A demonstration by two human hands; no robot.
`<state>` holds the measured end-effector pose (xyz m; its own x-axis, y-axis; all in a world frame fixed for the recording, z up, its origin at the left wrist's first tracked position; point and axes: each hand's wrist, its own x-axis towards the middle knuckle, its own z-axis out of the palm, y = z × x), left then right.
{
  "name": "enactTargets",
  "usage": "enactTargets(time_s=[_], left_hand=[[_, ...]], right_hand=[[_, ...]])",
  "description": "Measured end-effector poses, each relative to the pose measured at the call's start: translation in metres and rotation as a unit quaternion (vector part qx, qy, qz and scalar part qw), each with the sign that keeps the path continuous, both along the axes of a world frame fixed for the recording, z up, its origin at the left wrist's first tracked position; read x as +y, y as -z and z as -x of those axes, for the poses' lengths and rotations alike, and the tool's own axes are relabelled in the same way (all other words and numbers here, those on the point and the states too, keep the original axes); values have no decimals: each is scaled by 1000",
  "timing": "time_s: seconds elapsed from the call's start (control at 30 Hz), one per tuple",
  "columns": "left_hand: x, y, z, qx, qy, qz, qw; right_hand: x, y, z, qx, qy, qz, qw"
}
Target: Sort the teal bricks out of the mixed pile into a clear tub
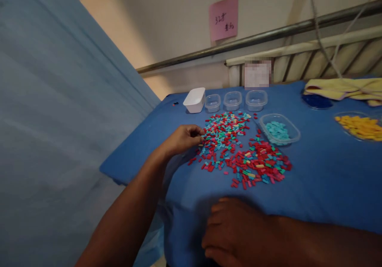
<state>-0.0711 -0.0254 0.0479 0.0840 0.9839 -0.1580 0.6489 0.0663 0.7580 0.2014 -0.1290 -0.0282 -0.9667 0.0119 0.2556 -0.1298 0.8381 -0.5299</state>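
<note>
My left hand [185,139] reaches the left edge of a spread of small plastic pieces [224,129], mostly red, light blue and green. Its thumb and forefinger are drawn together at the edge; whatever lies between them is too small to make out. Palm down near the front of the table, my right hand [235,230] rests with its fingers loosely laid out, no piece visible in it. Beyond it lies a redder heap of the same pieces [259,161]. A clear tub [295,133] holding light-blue pieces [277,131] stands just behind that heap.
Behind the pieces stand a white tub [195,100] and three clear tubs, one being the rightmost tub [256,101]. Orange-yellow pieces [361,127] sit in a clear container at right, near a yellow cloth [346,88]. A blue curtain [59,119] hangs left; a metal pipe [253,39] runs along the wall.
</note>
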Motion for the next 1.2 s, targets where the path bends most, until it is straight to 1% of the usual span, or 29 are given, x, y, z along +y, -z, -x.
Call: enactTargets(time_s=[0.07,0.13,0.2,0.3,0.37,0.43,0.5,0.6,0.67,0.7,0.77,0.83,0.9,0.97,1.0,1.07,1.1,1.13,1.2], left_hand=[[11,-7,-29,-11,46,-14,999],[24,-13,-64,-2,100,-43,994],[38,-17,-100,4,133,-84,988],[59,-18,-148,13,182,-109,977],[71,-16,-173,22,212,-119,970],[80,-13,-191,43,239,-127,962],[85,-10,-202,66,267,-129,953],[87,-9,-205,71,291,-127,946],[86,-13,-196,54,279,-134,949],[85,-16,-187,46,267,-138,952],[83,-25,-159,46,234,-146,960],[79,-36,-119,68,185,-140,970],[72,-45,-73,116,124,-120,978],[61,-48,-28,181,69,-85,977],[55,-47,-9,215,53,-59,973],[41,-38,19,262,33,-21,964],[35,-31,28,279,35,-11,960],[28,-24,33,287,50,1,957],[18,-10,37,291,89,19,952]], right_hand=[[3,4,3,20,-11,-19,1000],[5,9,8,31,-19,-28,999],[6,17,12,33,-28,-32,999],[6,28,18,28,-26,-38,999],[6,33,21,32,-19,-39,999],[8,34,22,45,-30,-32,998],[11,31,21,49,-52,-32,997],[14,24,19,44,-58,-42,996],[14,19,17,38,-48,-44,997],[13,17,16,34,-41,-43,998],[11,14,14,30,-28,-44,998],[8,12,11,39,-24,-40,998],[6,8,9,53,-29,-29,998],[5,4,7,48,-26,-21,998],[5,2,6,38,-23,-20,999],[4,-2,5,14,-17,-19,1000],[4,-3,5,7,-15,-17,1000],[4,-4,4,4,-13,-13,1000],[3,-4,4,0,-6,-5,1000]])
